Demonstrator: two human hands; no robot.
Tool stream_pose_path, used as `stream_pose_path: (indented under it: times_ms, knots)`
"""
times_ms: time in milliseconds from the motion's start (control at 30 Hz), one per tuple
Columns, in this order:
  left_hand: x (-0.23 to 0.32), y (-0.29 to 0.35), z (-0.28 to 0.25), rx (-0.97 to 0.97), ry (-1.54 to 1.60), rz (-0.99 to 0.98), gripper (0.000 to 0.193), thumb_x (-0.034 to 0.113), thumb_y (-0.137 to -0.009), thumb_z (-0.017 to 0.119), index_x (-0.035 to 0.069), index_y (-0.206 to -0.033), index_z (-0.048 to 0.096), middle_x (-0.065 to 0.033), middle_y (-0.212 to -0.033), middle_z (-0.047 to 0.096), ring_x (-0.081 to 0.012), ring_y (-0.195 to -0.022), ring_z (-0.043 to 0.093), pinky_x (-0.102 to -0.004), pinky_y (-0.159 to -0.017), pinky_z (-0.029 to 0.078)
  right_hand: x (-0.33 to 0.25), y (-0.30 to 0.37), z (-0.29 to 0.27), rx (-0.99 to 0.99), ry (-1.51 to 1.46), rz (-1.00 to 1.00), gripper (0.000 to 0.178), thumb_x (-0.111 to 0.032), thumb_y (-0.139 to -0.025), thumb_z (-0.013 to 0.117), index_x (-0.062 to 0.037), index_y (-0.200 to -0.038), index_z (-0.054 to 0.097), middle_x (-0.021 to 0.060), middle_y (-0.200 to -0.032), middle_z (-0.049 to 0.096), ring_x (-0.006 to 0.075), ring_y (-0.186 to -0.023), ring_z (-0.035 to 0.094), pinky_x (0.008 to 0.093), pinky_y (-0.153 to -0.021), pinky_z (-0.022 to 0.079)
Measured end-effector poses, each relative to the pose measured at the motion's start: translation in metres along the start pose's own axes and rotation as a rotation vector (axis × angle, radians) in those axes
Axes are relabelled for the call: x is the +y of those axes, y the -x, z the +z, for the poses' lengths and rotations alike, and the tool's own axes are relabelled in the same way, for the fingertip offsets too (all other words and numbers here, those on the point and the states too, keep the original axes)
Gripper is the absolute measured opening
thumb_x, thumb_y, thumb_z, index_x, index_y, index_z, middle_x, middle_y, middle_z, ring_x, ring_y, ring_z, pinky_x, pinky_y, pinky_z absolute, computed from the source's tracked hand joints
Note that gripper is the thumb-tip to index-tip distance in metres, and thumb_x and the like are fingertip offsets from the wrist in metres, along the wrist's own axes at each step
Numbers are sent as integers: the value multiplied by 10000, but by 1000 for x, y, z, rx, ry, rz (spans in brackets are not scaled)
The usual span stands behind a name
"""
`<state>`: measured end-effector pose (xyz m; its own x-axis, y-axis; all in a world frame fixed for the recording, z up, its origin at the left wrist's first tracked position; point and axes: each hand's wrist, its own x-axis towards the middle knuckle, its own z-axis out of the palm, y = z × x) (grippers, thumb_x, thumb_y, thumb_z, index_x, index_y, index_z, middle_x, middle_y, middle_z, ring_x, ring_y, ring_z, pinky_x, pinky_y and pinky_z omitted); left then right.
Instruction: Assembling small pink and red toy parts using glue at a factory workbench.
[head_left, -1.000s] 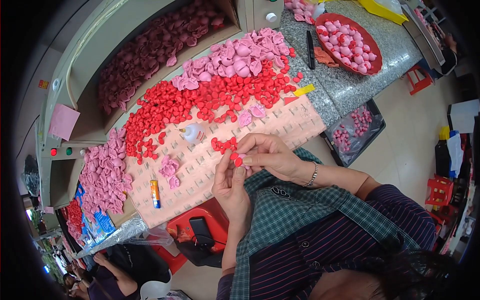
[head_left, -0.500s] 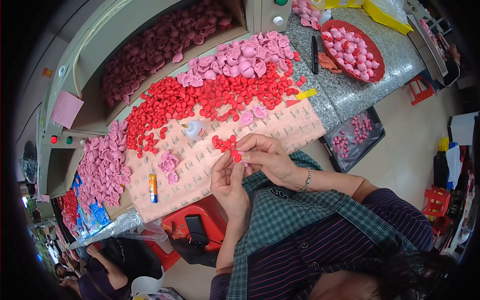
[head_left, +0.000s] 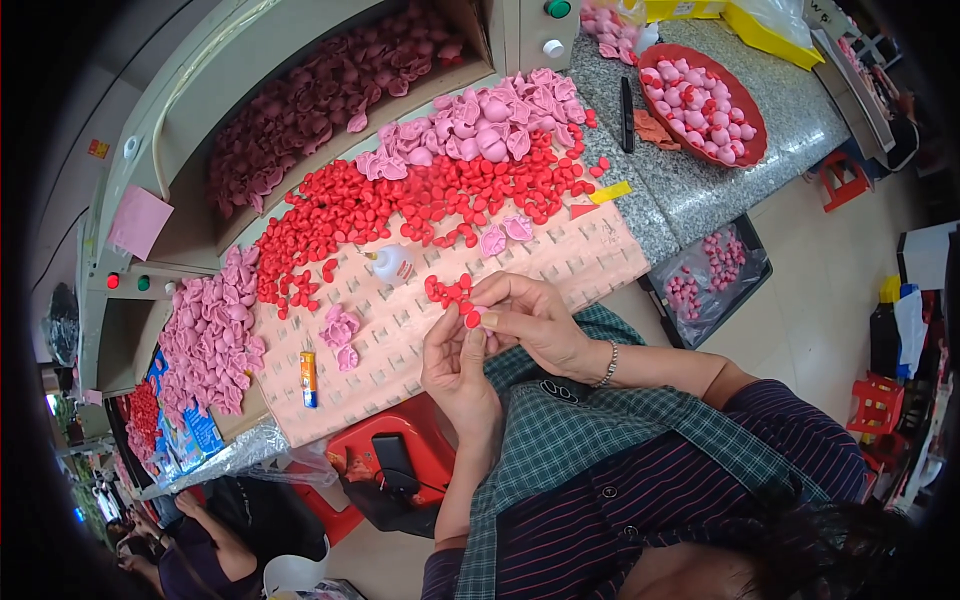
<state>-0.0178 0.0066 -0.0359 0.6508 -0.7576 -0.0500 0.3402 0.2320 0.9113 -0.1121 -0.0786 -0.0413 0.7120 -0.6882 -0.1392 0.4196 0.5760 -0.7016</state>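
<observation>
Near the table's front edge both my hands meet around a small pink ball (head_left: 483, 313) with red pieces on it. My left hand (head_left: 461, 372) pinches it from the left, thumb and fingers closed by a red piece (head_left: 473, 320). From the right, my right hand (head_left: 535, 322) grips the pink part between thumb and fingers, which hide much of it. Just beyond the fingertips lies a small cluster of loose red pieces (head_left: 440, 291). A white squeeze bottle (head_left: 391, 263) lies farther left, and two pink petal-like shells (head_left: 505, 234) rest beyond my right hand.
Red pieces (head_left: 345, 210) and pink shells (head_left: 490, 118) are heaped along the back, with more pink shells (head_left: 212, 330) at left. A glue stick (head_left: 309, 380) lies front left. A red bowl (head_left: 760, 120) of pink balls stands far right, beside a black-handled tool (head_left: 627, 115).
The pink ball with red pieces has turned slightly between my fingers, and more of its pink side shows. Both hands stay in nearly the same place.
</observation>
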Motion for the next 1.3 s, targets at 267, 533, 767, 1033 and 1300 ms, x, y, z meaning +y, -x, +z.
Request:
stream_pose_path:
  times_ms: [267, 533, 767, 1033, 1300]
  knots:
    - [3, 0, 7, 1, 15, -8, 337, -40, -927, 618, -44, -1260, 566, -109, -1069, 657, -109, -846, 631, -240, -727, 562, 0, -1, -4, -1, -21, -13, 141, -44, -937, 623, -12, -1074, 615, 42, -884, 636, 84, -728, 620, 232, -644, 539]
    - [2, 2, 7, 0, 4, 0, 336, -43, -931, 612, -47, -1264, 564, -101, -1004, 667, -96, -820, 615, -229, -724, 540, -4, 2, -2, 5, -34, 19, 142, -34, -931, 624, -11, -1072, 617, 40, -886, 637, 90, -745, 630, 241, -663, 554]
    - [2, -7, 13, 7, -6, -3, 337, -50, -931, 611, -47, -1265, 569, -87, -992, 665, -81, -804, 596, -212, -746, 505, -2, -6, -9, 17, -26, -2, 142, -11, -933, 611, -4, -1074, 626, 56, -1109, 602, 113, -837, 645, 255, -703, 581]
    - [5, -1, -2, 12, -213, 49, 331, -32, -940, 588, -4, -1270, 573, -79, -1034, 646, -126, -869, 656, -255, -736, 574, 8, -3, -8, 14, 116, -87, 191, -11, -900, 624, -3, -1090, 624, 106, -1196, 585, 192, -1080, 609, 325, -891, 538]
    - [-12, 10, 1, 10, 181, -40, 346, -49, -940, 582, 16, -1278, 551, -92, -997, 649, -127, -787, 643, -254, -697, 562, -2, 4, 0, 60, 199, -28, 155, -10, -907, 618, -1, -1062, 629, 110, -1232, 580, 184, -1121, 574, 322, -980, 465]
